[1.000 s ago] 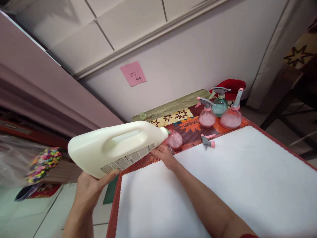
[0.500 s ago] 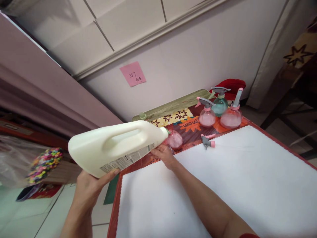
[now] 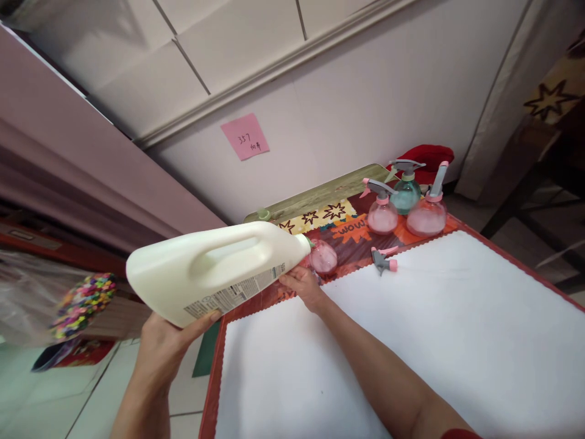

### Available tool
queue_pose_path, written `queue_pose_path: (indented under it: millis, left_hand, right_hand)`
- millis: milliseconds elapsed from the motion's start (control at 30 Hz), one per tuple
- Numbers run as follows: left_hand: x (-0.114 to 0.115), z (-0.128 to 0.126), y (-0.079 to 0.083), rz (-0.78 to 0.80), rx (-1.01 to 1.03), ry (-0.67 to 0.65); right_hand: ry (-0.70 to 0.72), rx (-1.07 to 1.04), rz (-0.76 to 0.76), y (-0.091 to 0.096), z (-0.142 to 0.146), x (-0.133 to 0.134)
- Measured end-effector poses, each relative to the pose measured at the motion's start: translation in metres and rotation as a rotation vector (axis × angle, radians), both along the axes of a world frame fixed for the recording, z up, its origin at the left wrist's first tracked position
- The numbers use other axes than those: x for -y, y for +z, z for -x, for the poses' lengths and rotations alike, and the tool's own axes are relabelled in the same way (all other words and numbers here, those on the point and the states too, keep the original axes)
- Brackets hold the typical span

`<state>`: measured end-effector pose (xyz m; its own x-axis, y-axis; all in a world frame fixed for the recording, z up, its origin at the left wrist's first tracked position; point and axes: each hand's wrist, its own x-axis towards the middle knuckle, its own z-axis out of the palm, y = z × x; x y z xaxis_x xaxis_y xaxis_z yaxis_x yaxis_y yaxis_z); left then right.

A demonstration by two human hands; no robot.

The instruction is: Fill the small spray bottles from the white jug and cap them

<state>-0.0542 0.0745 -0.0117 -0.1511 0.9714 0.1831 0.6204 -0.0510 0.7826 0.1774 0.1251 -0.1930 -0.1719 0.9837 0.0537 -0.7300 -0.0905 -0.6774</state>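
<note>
A large pale cream jug (image 3: 228, 268) is tipped nearly onto its side, its mouth pointing right. My left hand (image 3: 169, 341) grips its lower end from beneath, thumb along the printed label. Under the jug's neck, the fingers of my right hand (image 3: 302, 285) are closed against it. The jug's mouth meets the opening of a round pink bottle (image 3: 324, 257), which holds pinkish liquid and has no spray head on. A grey and pink spray head (image 3: 384, 260) lies right of that bottle. Part of the bottle's neck is hidden.
Two pink spray bottles (image 3: 382, 216) and a green one (image 3: 405, 196) stand at the table's far right corner. A green cap (image 3: 264, 214) sits at the back edge. White scalloped mat (image 3: 434, 341) covers the front of the table. Colourful small pieces (image 3: 85, 305) are at left.
</note>
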Motion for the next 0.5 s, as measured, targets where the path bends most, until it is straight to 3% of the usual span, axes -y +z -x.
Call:
queue_pose_path:
  millis: [500]
  left_hand:
    - [0.0008, -0.0028, 0.0035, -0.005, -0.044, -0.033]
  right_hand:
    - [-0.004, 0.009, -0.002, 0.0016, -0.0003, 0.0003]
